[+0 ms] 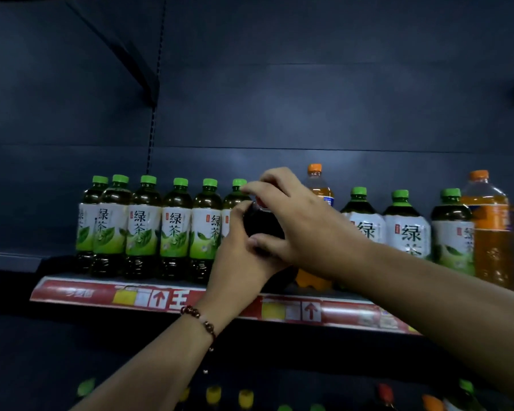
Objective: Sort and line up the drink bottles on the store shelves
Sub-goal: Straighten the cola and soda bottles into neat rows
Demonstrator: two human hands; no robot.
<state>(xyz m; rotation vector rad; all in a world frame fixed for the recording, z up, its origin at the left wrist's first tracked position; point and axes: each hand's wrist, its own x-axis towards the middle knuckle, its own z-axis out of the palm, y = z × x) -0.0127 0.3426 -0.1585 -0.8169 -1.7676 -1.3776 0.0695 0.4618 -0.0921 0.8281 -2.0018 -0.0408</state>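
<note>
Shelf: red price strip along front edge w/ yellow and white tags, white up-arrows, and one large white character that reads "王"; remaining strip print blurred, unreadable.

Left run: six small green-tea bottles, green caps, upright, side by side in a row. White/green leaf labels read "绿茶". Sixth bottle's label mostly hidden behind the hands; first bottle partly overlapped by the second.

Centre: dark bottle, black body, a bit of red showing at the neck. Brand and label not readable; lower body hidden by the hands. It stands between the small green-tea row and the orange bottle, at shelf front. Left hand, beaded bracelet at wrist, fingers curled round the dark bottle's left side, gripping. Right hand grasps the same bottle from the right, fingers over the top, thumb across the front.

Orange bottle: orange cap, blue label patch, text unreadable; body largely behind right hand, base visible below the wrist.

Right run: three big green-tea bottles, "绿" legible, lower parts cut by right forearm. Big orange bottle next, label blurred. Another dark bottle at frame edge, cut off.

Below: caps of a lower shelf, yellow, green, red, orange; blurred.
</note>
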